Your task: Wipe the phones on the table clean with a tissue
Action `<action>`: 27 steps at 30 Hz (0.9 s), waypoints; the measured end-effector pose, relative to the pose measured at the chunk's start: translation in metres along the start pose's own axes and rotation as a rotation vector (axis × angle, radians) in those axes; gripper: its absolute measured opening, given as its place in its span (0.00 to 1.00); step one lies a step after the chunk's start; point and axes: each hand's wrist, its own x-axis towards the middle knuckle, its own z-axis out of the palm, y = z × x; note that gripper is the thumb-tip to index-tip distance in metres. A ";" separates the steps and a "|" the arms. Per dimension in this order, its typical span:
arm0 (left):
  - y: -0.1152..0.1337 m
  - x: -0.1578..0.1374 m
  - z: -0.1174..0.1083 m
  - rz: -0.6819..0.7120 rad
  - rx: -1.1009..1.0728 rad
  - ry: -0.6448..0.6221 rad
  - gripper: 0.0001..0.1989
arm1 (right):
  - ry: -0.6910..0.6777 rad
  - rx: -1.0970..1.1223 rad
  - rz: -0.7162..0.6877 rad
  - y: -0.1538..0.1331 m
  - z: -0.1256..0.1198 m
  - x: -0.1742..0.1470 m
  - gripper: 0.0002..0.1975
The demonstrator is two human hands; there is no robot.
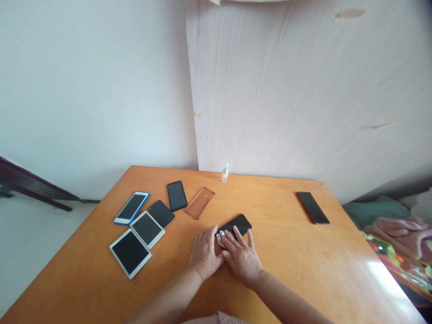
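Note:
A black smartphone (242,221) lies at a slant on the wooden table in front of me. My left hand (204,254) grips its near left end between thumb and fingers. A crumpled white wipe (220,239) is on the phone's screen. The fingers of my right hand (244,260), somewhat spread, press the wipe down against the glass. My two thumbs are close together at the phone's near edge, and the hands hide that lower part. Beyond the phone lies a reddish-brown clear phone case (200,203).
Several phones lie at the left: a white one with blue sides (132,208), two white ones (131,253) and two black ones (177,196). A small spray bottle (225,173) stands near the wall. Another black phone (312,208) lies far right on the table (286,270).

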 end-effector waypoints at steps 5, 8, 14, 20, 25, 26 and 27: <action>0.001 0.001 -0.001 0.009 0.027 0.012 0.37 | 0.112 -0.077 0.379 0.023 -0.010 0.031 0.25; 0.001 0.002 -0.002 0.008 0.027 0.010 0.36 | 0.115 -0.067 0.333 0.015 -0.004 0.025 0.25; -0.002 0.002 0.000 0.026 0.033 0.028 0.34 | 0.059 0.007 0.097 -0.001 0.002 0.024 0.25; -0.002 0.001 0.001 0.024 0.038 0.027 0.35 | 0.103 0.003 0.310 0.002 -0.008 0.033 0.26; -0.003 0.000 0.002 0.014 0.002 0.026 0.34 | -0.012 0.086 -0.039 -0.010 -0.001 0.019 0.26; -0.003 0.000 0.002 0.018 0.006 0.030 0.35 | 0.005 0.065 0.013 -0.004 -0.002 0.021 0.26; -0.003 -0.001 0.003 0.021 0.014 0.033 0.35 | 0.032 0.034 0.100 0.003 -0.004 0.023 0.25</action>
